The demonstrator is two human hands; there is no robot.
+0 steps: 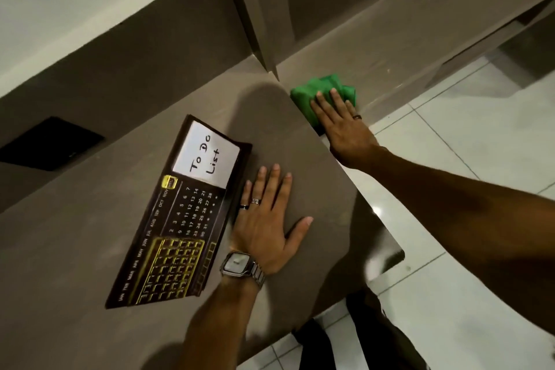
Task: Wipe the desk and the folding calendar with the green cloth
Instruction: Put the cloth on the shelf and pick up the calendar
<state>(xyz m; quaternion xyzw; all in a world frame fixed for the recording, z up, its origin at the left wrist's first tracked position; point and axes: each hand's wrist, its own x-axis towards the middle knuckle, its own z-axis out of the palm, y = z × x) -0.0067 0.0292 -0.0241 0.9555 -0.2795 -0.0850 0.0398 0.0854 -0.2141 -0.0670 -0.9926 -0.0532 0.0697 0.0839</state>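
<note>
Flat on the brown table [90,249], the left hand [267,228] rests palm down with fingers spread, just beside the folding calendar [183,216], which lies open with its "To Do List" card up. Farther off, the right hand [342,123] presses open-fingered on the bunched green cloth [312,91] at the table's far edge.

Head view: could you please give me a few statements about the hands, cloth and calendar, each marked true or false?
1. The right hand presses flat on the green cloth. True.
2. The left hand holds the cloth. False: it rests flat on the desk, empty.
3. The folding calendar lies beside the left hand. True.
4. The cloth is on the calendar. False: it lies apart, at the desk's far edge.
5. The left wrist wears a watch. True.
</note>
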